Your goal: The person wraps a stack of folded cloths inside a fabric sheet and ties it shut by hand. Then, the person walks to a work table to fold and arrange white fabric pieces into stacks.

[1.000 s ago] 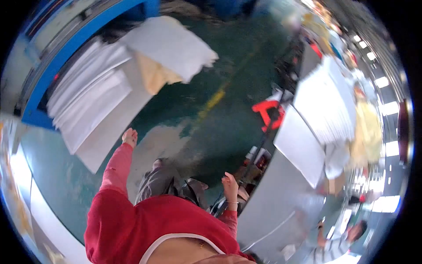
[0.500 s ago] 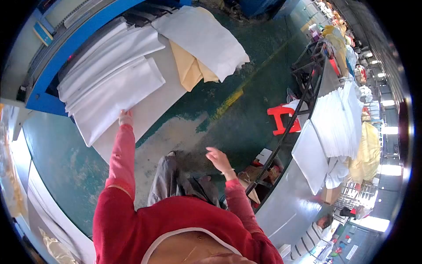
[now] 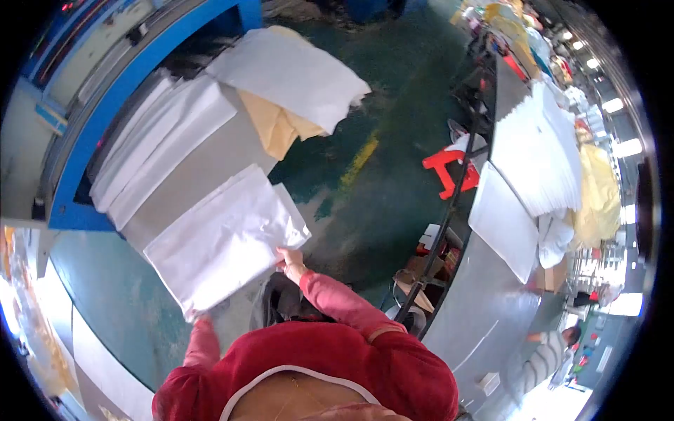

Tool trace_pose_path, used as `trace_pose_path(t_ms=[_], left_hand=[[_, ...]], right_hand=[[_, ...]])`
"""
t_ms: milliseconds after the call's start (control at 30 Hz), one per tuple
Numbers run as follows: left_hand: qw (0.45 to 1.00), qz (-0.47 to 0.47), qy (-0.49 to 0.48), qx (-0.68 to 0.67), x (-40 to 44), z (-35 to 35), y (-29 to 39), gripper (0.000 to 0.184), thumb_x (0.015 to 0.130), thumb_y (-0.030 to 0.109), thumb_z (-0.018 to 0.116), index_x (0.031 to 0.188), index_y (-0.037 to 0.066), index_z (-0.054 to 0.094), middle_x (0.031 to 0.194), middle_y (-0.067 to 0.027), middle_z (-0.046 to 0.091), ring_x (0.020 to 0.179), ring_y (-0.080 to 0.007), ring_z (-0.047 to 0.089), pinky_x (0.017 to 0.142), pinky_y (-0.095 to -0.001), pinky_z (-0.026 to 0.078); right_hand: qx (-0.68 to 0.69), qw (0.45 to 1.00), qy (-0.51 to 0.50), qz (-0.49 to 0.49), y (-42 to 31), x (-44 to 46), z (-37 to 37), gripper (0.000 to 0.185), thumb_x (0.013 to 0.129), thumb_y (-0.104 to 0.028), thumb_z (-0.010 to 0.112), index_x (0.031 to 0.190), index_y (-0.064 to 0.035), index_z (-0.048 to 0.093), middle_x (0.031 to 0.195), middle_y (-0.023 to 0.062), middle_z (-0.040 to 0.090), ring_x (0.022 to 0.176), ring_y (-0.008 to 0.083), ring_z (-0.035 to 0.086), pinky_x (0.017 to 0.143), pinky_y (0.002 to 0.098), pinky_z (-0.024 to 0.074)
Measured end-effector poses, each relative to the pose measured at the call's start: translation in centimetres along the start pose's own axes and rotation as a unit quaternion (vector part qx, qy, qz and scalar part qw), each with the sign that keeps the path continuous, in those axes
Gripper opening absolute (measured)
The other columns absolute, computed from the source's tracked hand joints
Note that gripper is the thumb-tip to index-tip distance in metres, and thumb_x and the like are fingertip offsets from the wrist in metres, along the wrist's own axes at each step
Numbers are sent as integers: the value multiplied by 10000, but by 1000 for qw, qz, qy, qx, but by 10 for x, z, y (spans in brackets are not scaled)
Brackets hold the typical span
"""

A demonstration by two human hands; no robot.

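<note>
A flat white folded sheet (image 3: 225,242) is held up in front of my body, over the near end of the grey board. My left hand (image 3: 196,316) grips its lower left corner, the fingers mostly hidden by the sheet. At its right edge my right hand (image 3: 291,263) holds on, with fingers closed on it. More white sheets (image 3: 161,140) lie stacked on the board beside the blue machine frame. Past them lie a loose white sheet (image 3: 288,70) and a tan piece (image 3: 277,130).
On the right stands a long grey table (image 3: 467,330) with a tall white stack (image 3: 537,154) and yellow material (image 3: 598,196). A red stool (image 3: 442,172) and an open box (image 3: 421,281) are near its frame. A person in stripes (image 3: 547,358) is at lower right.
A white sheet has come off the stack toward my body. My left hand moved down with its corner, and my right hand, empty before, moved left and took hold of its edge.
</note>
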State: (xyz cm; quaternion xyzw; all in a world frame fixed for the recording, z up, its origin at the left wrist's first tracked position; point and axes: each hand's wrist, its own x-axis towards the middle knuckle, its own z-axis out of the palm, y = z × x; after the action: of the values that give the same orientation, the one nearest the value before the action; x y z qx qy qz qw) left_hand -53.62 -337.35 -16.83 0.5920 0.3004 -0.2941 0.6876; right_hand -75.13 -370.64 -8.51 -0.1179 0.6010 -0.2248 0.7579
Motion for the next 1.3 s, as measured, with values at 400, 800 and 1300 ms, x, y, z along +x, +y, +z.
trace_pose_path(t_ms=[400,800,1300], left_hand=[[640,398,-416,509,-208,362,89,442,703,-30,492,1136,55,469,1021,-73,510,750,-142,505,566,-221,432],[456,-38,-758,465,-592,428,-283,281,756,90,578,978,-70,513,879,-144,577,652,-198,586,528,-316,518],[432,-90,-682,583,-535,353,-436,214,758,91,584,923,-32,526,796,-88,598,574,-147,585,483,-264,470]], right_hand=[[155,915,38,-371,-237,-211,-231,188,670,-103,582,824,6,572,723,45,581,572,134,549,440,243,434],[233,565,504,-611,-274,-401,-660,369,757,-125,573,1064,31,438,1000,95,509,901,200,510,746,317,436],[-412,601,682,-61,-179,-243,-761,720,788,-573,345,1346,-174,126,1395,151,45,1281,346,19,966,590,29]])
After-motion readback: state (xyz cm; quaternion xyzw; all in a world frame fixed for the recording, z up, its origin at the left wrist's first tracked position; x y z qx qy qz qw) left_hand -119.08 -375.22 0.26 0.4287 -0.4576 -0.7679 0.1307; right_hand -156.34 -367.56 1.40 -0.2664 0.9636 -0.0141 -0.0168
